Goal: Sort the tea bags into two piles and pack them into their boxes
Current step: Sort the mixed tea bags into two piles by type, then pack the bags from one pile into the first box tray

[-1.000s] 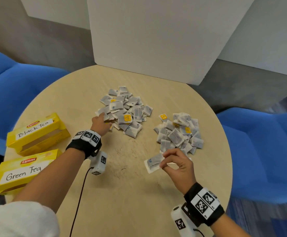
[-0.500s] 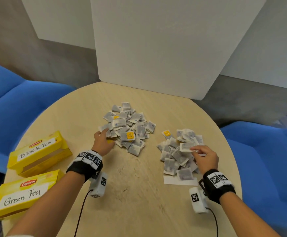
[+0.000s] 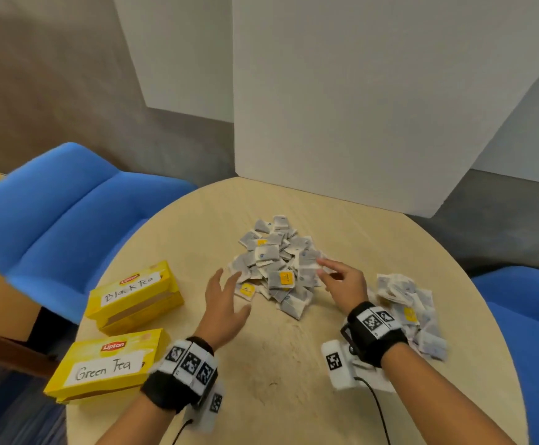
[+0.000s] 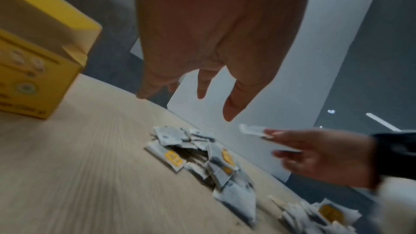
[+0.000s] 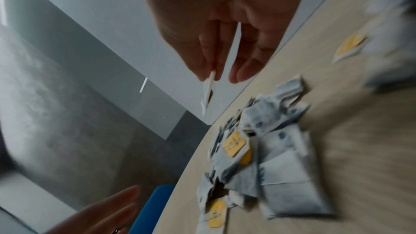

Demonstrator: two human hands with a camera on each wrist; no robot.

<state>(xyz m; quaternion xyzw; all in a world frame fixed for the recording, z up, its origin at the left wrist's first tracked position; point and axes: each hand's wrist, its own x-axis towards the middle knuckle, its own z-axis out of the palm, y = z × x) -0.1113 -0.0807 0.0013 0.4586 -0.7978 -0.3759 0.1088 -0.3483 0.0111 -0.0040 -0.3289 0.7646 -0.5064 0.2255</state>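
I'm looking at white flat panels standing behind a round, pale wood-grain table, its curved rim edged by soft blue chairs left and right. Two yellow cardboard boxes sit at the left rim: the Black Tea box farther, the Green Tea box nearer, just apart. Mid-table there's the main pile of flat, papery grey-white tea bags, some with yellow tags; the second pile lies near the right edge, partly behind my wrist. Bare tabletop stays open in front. My left hand hovers beside the main pile, fingers spread and loose, holding nothing. My right hand pinches one thin tea bag between its fingertips, over the main pile's right side.
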